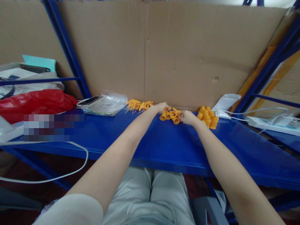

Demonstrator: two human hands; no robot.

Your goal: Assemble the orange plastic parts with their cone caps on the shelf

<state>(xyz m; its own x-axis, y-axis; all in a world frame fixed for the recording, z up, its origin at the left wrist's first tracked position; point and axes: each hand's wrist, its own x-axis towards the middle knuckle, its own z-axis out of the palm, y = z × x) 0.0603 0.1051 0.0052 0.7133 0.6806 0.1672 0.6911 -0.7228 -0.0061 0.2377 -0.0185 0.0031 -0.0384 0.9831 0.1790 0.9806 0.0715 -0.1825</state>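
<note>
Both my arms reach far forward across a blue metal shelf (164,147) to its back edge. My left hand (160,108) curls over a cluster of small orange plastic parts (170,115). My right hand (187,117) touches the same cluster from the right, fingers bent on a piece. Another heap of orange parts (208,117) lies just right of my right wrist. A third group of flat orange pieces with small metal springs (138,105) sits left of my left hand. The fingertips are small and partly hidden.
A cardboard wall (164,56) backs the shelf. A clear plastic bag over a tray (104,104) lies at left, beside a red bag (35,103). White packets, a power strip (272,125) and cables sit at right. A white cable (70,168) hangs below left.
</note>
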